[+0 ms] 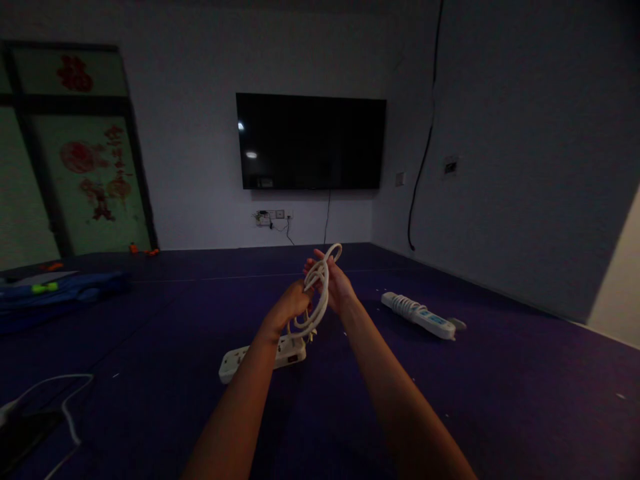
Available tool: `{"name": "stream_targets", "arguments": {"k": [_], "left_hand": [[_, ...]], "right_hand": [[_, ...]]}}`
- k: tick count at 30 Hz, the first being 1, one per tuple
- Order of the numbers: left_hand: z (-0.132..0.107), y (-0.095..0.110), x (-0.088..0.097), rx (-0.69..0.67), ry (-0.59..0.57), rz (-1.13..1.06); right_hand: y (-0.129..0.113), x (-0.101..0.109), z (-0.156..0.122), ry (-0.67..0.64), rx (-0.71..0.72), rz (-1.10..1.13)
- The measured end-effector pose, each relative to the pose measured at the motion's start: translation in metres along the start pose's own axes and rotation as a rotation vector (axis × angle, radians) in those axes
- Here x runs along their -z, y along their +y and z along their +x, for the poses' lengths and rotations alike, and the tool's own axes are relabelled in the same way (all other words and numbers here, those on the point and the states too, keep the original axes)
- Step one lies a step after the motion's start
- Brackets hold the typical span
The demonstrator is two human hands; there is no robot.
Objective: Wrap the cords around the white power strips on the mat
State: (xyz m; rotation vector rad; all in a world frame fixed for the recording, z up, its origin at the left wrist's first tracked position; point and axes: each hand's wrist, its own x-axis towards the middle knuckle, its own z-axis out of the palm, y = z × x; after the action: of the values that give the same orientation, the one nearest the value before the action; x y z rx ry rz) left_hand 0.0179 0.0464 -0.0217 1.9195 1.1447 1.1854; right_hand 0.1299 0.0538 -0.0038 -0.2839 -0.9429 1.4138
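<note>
A white cord [324, 300] is gathered in loose loops between my two hands and runs down to a white power strip [232, 361] on the dark floor. My left hand [294, 301] is closed around the left side of the loops, above the strip. On the far side of the coil, my right hand [338, 285] holds the loops near their top, its fingertips showing behind the cord. My left forearm covers part of the strip. Below the loops the cord's end is hard to make out.
Another white power strip [434, 321], its cord wound around it, lies to the right. Blue cloth [90, 285] sits at the left, with a white cable [67, 400] and a dark flat object [25, 433] nearer. A television [313, 141] hangs on the far wall.
</note>
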Motion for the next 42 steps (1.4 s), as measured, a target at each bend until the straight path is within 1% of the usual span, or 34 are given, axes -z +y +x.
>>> {"name": "stream_targets", "arguments": {"k": [2,4,6,9,11,14,17,20,23,25,27,31,33,36,39,42], "left_hand": [[-0.004,0.008,0.002,0.049,0.065,0.135],[-0.007,0.015,0.006,0.1,0.157,0.273],[-0.009,0.022,0.009,0.154,0.256,0.377],[-0.011,0.029,0.014,0.217,0.364,0.463],[-0.014,0.033,0.016,0.23,0.416,0.511],[-0.017,0.035,0.02,0.204,0.453,0.573],[-0.017,0.033,0.024,0.178,0.441,0.573],[-0.015,0.029,0.027,0.174,0.442,0.531],[-0.013,0.025,0.028,0.185,0.483,0.453],[-0.012,0.022,0.029,0.194,0.517,0.394],[-0.01,0.02,0.032,0.19,0.524,0.343],[-0.006,0.013,0.042,0.126,0.442,0.257],[-0.005,0.01,0.047,0.073,0.386,0.205],[-0.005,0.009,0.052,0.015,0.316,0.126],[-0.007,0.012,0.054,-0.018,0.258,-0.038],[-0.008,0.018,0.053,-0.029,0.251,-0.208]], "right_hand": [[-0.01,0.002,0.001,0.056,-0.007,-0.137],[-0.023,0.003,0.0,0.094,-0.034,-0.279],[-0.035,0.003,-0.004,0.062,-0.103,-0.374],[-0.047,-0.004,-0.013,-0.048,-0.215,-0.46],[-0.048,-0.012,-0.018,-0.077,-0.218,-0.52],[-0.042,-0.026,-0.024,-0.076,-0.166,-0.557],[-0.037,-0.039,-0.026,-0.082,-0.165,-0.496],[-0.039,-0.046,-0.028,-0.102,-0.227,-0.401],[-0.045,-0.049,-0.032,-0.157,-0.276,-0.351],[-0.045,-0.048,-0.034,-0.177,-0.259,-0.366],[-0.043,-0.047,-0.035,-0.155,-0.223,-0.401],[-0.039,-0.043,-0.03,-0.031,-0.159,-0.49],[-0.04,-0.039,-0.028,0.003,-0.142,-0.523],[-0.045,-0.029,-0.025,-0.035,-0.143,-0.547],[-0.049,-0.02,-0.024,-0.102,-0.138,-0.577],[-0.048,-0.015,-0.021,-0.107,-0.112,-0.623]]}}
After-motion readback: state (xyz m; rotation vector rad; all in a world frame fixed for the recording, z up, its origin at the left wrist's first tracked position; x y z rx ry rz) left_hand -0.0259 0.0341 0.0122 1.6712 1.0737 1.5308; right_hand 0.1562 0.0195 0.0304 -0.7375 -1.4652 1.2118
